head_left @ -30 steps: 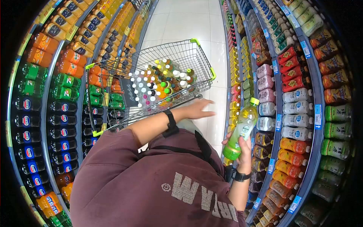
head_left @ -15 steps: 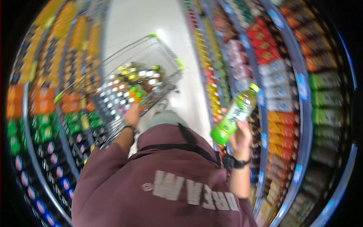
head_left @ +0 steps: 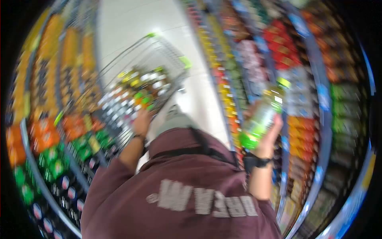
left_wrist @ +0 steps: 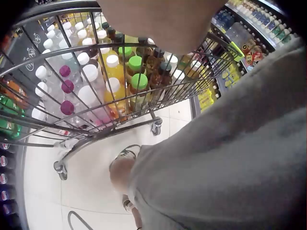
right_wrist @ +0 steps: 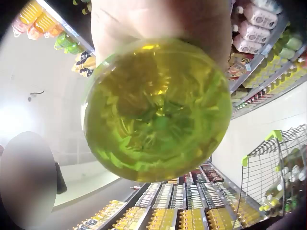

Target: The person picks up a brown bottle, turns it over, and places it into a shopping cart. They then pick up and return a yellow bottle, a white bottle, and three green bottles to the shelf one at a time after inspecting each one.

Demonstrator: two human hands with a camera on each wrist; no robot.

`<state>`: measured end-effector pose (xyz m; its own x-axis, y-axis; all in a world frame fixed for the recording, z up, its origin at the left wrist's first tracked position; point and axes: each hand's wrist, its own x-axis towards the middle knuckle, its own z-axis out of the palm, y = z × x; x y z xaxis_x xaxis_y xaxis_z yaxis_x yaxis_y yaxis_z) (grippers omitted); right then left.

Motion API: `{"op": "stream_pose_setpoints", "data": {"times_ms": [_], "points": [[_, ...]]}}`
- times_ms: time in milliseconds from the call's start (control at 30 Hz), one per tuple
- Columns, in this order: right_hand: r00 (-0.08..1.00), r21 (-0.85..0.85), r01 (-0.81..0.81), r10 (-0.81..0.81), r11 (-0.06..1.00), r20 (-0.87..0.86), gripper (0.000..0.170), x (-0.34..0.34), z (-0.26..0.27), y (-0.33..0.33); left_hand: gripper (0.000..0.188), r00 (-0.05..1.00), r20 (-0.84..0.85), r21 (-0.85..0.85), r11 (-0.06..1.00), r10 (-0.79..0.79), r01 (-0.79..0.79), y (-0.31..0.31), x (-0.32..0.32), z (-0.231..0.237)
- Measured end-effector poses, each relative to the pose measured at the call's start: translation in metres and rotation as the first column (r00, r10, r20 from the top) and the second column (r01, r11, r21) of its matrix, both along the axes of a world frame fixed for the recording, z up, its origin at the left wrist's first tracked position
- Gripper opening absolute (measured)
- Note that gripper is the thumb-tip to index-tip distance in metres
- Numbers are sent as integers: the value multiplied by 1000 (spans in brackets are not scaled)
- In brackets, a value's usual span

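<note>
In the head view, my right hand [head_left: 272, 133] holds up a plastic drink bottle [head_left: 260, 115] with a light green cap and green-and-white label, leaning to the right. Its clear base [right_wrist: 158, 115] fills the right wrist view, showing yellow-green drink inside. My left hand [head_left: 142, 121] is at the near side rim of a wire shopping cart [head_left: 185, 61]. From the left wrist, this hand [left_wrist: 160, 21] overlaps the rim, its fingers hidden, so I cannot tell whether they curl round it. Many capped bottles [left_wrist: 113, 61] stand in the cart, with white, green and purple caps.
Drink shelves line both sides of the aisle, with orange bottles [head_left: 43, 129] at left and red packs [head_left: 280, 44] at right. Pale floor tiles [head_left: 131, 16] lie beyond the cart. A caster [left_wrist: 156, 125] and a foot [left_wrist: 127, 153] are below its basket.
My left hand has come from mid-air beside the cart to its rim. The view has turned, so the cart sits further left. The bottle stays in my right hand, tilted further over.
</note>
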<state>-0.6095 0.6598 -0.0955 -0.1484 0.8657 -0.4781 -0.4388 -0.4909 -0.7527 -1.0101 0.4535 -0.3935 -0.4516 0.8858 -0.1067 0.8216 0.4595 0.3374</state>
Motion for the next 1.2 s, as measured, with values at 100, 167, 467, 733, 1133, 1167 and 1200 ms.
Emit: {"op": "stream_pose_setpoints", "data": {"times_ms": [100, 167, 467, 733, 1133, 1167, 1200], "points": [[981, 187, -122, 148, 975, -129, 64, -22, -4, 8, 13, 997, -73, 113, 994, 23, -15, -4, -26, -31], [977, 155, -180, 195, 971, -85, 70, -34, 5, 15, 11, 997, -70, 110, 994, 24, -16, 11, -30, -4], [963, 163, -212, 234, 964, -133, 59, -76, -7, 32, 8, 999, -2, 78, 995, -54, 54, 29, -92, -7], [998, 49, -16, 13, 999, 63, 56, -104, 17, 26, 12, 970, 131, 103, 976, -203, 191, 8, -130, -19], [938, 69, -71, 90, 995, -334, 59, -119, 12, 36, 33, 422, 744, 193, 772, -518, 606, 246, -58, 142], [940, 68, -54, 73, 996, -333, 59, -120, 9, 34, 35, 246, 848, 322, 825, -470, 464, 265, -28, 177], [905, 80, -82, 108, 993, -411, 62, -120, 4, 33, 39, -46, 927, 367, 872, -373, 323, 278, -2, 206]]}}
